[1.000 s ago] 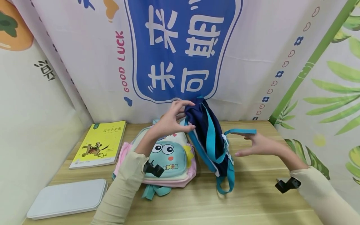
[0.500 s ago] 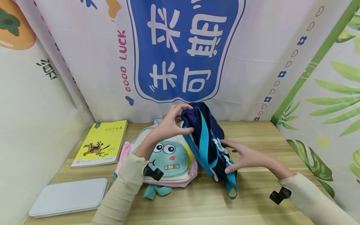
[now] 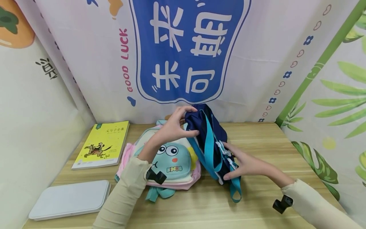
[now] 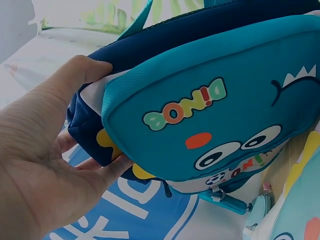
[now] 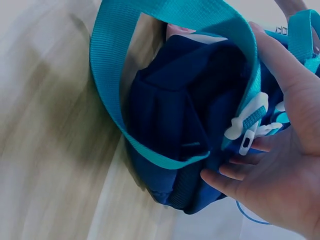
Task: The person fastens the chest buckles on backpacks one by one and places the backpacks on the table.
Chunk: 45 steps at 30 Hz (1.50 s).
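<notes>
A navy and teal child's backpack [image 3: 218,130] stands tilted on its side between my hands. My left hand [image 3: 171,127] grips one side of it, thumb on the near edge and fingers behind. In the left wrist view its teal front pocket [image 4: 170,90] shows a cartoon face and the word DINOS. My right hand [image 3: 247,163] holds the opposite side, with the thumb and fingers spread around the body by the white strap buckles [image 5: 257,115]. A teal strap [image 5: 105,90] loops loosely there. Part of the left fingers is hidden behind the bag in the head view.
A pink, cream and mint backpack [image 3: 171,159] lies flat, close left of the navy one. Farther left are a yellow book [image 3: 103,140] and a white flat case [image 3: 70,198] on the wooden table [image 3: 257,203]. A printed curtain [image 3: 251,70] hangs behind.
My right hand has moved left from the loose strap onto the backpack's body, and the strap has dropped. The backpack has shifted slightly, its top a little lower. My left hand keeps its grip.
</notes>
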Motion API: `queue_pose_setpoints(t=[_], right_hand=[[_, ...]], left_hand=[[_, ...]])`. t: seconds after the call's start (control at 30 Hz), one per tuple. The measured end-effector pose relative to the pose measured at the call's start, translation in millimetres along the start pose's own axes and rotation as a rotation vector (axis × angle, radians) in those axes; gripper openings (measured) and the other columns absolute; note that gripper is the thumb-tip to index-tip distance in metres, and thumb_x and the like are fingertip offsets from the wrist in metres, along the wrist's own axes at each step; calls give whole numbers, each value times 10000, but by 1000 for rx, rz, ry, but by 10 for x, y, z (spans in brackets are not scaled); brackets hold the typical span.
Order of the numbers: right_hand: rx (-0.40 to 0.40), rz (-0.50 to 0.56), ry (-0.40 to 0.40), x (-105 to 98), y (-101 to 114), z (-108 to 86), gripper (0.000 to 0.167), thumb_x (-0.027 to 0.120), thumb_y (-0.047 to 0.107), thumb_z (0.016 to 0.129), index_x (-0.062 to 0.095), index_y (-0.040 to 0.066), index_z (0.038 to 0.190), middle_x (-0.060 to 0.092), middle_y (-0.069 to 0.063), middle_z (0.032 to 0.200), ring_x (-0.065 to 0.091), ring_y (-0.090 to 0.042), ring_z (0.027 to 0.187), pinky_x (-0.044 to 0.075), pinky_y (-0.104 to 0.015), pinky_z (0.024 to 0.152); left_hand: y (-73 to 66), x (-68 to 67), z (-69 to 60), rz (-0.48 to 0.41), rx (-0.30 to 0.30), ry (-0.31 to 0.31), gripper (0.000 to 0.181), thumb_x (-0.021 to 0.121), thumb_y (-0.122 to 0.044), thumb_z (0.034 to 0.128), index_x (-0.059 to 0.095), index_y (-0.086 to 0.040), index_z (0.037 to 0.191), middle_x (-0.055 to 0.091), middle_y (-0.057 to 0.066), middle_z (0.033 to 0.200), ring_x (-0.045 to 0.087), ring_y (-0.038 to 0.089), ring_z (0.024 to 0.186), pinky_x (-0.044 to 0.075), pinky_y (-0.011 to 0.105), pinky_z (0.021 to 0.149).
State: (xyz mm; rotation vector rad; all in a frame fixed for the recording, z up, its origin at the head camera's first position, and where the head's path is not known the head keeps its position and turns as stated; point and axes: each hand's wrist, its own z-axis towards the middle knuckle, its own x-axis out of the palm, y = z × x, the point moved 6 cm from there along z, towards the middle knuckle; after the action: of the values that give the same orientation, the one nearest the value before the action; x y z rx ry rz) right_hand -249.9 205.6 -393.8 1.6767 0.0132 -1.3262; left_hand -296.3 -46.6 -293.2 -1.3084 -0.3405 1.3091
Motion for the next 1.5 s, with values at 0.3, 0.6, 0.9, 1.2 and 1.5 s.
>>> queue_pose_setpoints(t=[0.3,0.6,0.9,1.2,1.5], right_hand=[[44,26,11,-19,-82,-60,1200,892,375,777,109,53,1627,237,-264,1634,325,-480,1457,335,-698,1112],[52,32,38,-137,-161,-154,1168,896,324,771,148,23,1617,285,-277,1608,372,-480,1417,359,-698,1085],[63,0,80,-261,-264,-252,1149,892,293,773,163,-18,1605,285,-303,1603,372,-483,1405,359,-705,1077],[85,24,145,-375,-367,-350,1136,881,250,786,144,-27,1605,205,-352,1614,267,-561,1438,289,-769,1082],[122,28,188,-450,-455,-397,1153,886,210,772,126,-37,1604,180,-347,1617,230,-567,1443,280,-768,1080]], left_hand=[[-12,46,34,40,3,51,649,805,-127,854,495,-114,1424,399,98,1528,436,299,1348,407,492,1168],[-3,180,58,25,-29,80,619,798,-172,878,502,-126,1420,402,70,1528,443,261,1362,403,464,1173],[-26,345,105,70,-37,95,628,811,-241,876,512,-140,1419,438,91,1453,462,243,1304,449,425,1138],[24,480,90,96,-74,84,639,831,-277,859,532,-151,1410,463,93,1420,493,247,1291,475,415,1112],[174,609,57,137,-97,87,698,841,-302,846,513,-132,1439,485,106,1421,470,247,1285,473,468,1092]])
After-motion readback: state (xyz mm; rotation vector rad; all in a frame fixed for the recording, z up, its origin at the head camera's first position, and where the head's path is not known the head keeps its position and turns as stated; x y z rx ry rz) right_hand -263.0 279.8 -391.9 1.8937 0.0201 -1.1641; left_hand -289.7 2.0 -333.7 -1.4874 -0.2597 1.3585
